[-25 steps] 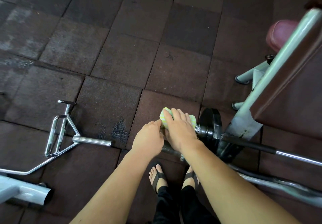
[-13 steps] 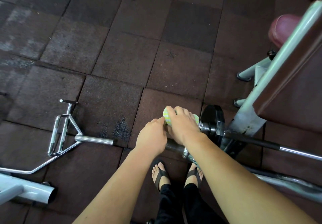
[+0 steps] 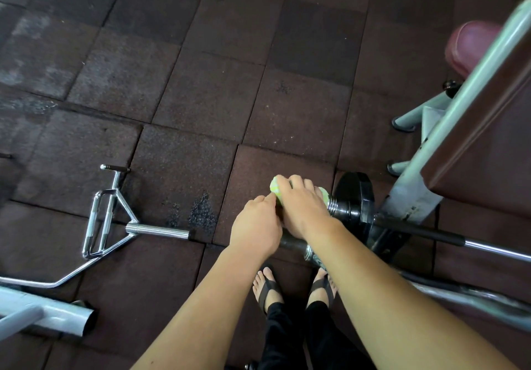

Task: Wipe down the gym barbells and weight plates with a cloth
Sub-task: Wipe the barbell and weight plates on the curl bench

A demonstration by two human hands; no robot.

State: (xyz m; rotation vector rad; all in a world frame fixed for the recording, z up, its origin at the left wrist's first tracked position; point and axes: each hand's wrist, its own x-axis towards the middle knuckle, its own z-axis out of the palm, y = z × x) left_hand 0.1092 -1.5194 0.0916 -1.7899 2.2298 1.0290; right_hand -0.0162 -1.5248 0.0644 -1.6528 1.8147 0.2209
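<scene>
A barbell [image 3: 488,250] runs from the right edge toward the middle, carrying a black weight plate [image 3: 357,197] near its end. My right hand [image 3: 304,207] is closed over a yellow-green cloth [image 3: 275,188] wrapped around the bar's sleeve end, just left of the plate's collar. My left hand [image 3: 257,226] sits against the right one, fingers curled at the cloth's near side; whether it grips the bar is hidden. A second bar end [image 3: 296,244] shows dark under both wrists.
A chrome triceps bar [image 3: 115,220] lies on the rubber floor tiles at left. A grey tube frame [image 3: 46,316] occupies the lower left. A bench with maroon padding [image 3: 485,151] and grey legs stands at right. My sandalled feet [image 3: 268,287] are just below the hands.
Both hands stay on the sleeve end with the cloth; the right hand has shifted slightly along it toward the plate. The view has drifted a little.
</scene>
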